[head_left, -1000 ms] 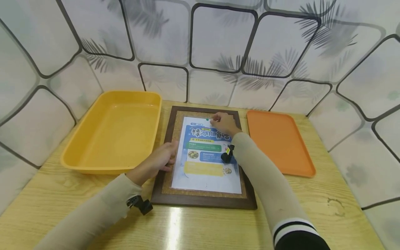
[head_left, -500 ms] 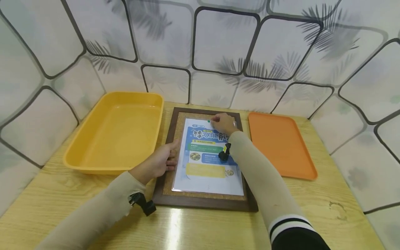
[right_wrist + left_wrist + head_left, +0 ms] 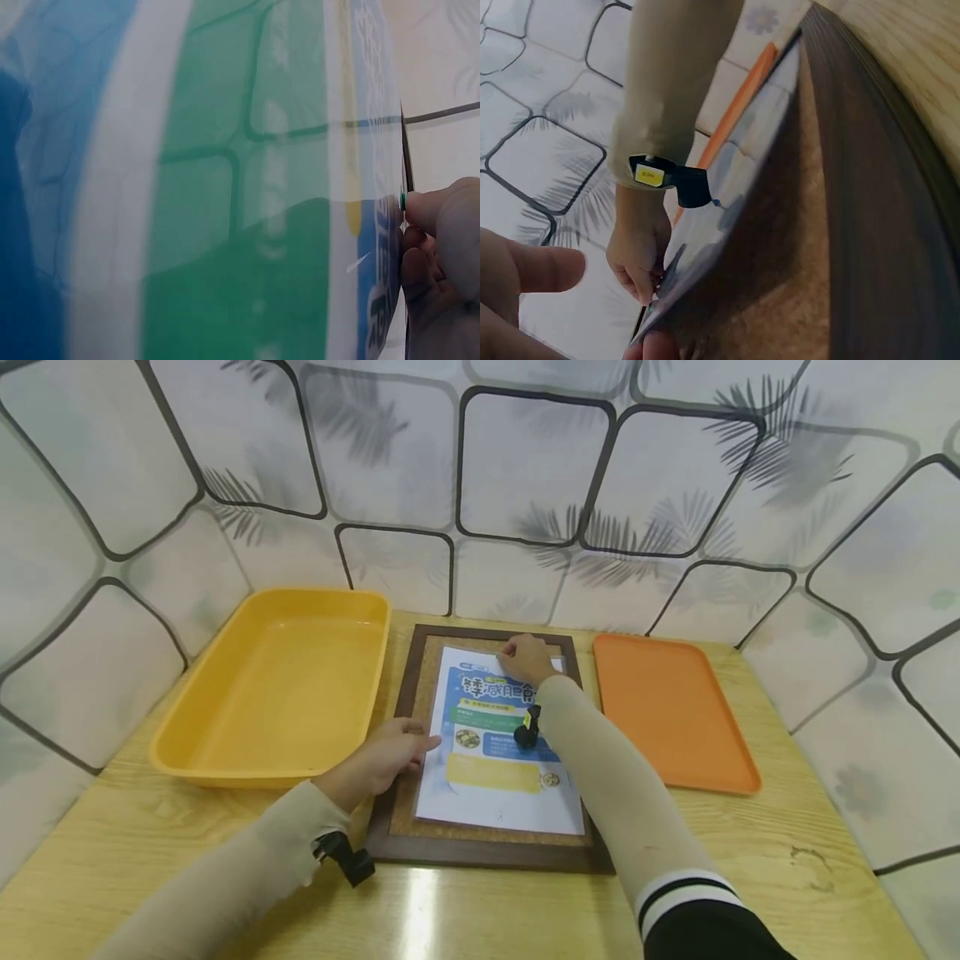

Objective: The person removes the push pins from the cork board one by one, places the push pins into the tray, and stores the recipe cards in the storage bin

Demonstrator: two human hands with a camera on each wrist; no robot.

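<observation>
A glossy printed sheet (image 3: 495, 810) with blue, green and yellow blocks lies on a dark-framed cork board (image 3: 491, 853). My right hand (image 3: 527, 660) is at the sheet's top edge; in the right wrist view its thumb and curled fingers are at a green push pin (image 3: 403, 201), which the hand covers in the head view. At the left edge of the sheet is my left hand (image 3: 386, 753), its thumb stretched out over the paper. The left wrist view shows that thumb (image 3: 551, 268) apart from the sheet and one fingertip (image 3: 660, 346) at its edge, which stands off the cork.
On the left stands a deep yellow tray (image 3: 262, 774), close to my left hand. A flat orange tray (image 3: 675, 710) lies to the right of the board. A patterned wall (image 3: 525, 468) rises behind the wooden table (image 3: 300, 893).
My right hand has shifted slightly left over the green push pin, which showed beside its fingertips before. My left hand has moved down a little, its thumb now reaching over the sheet.
</observation>
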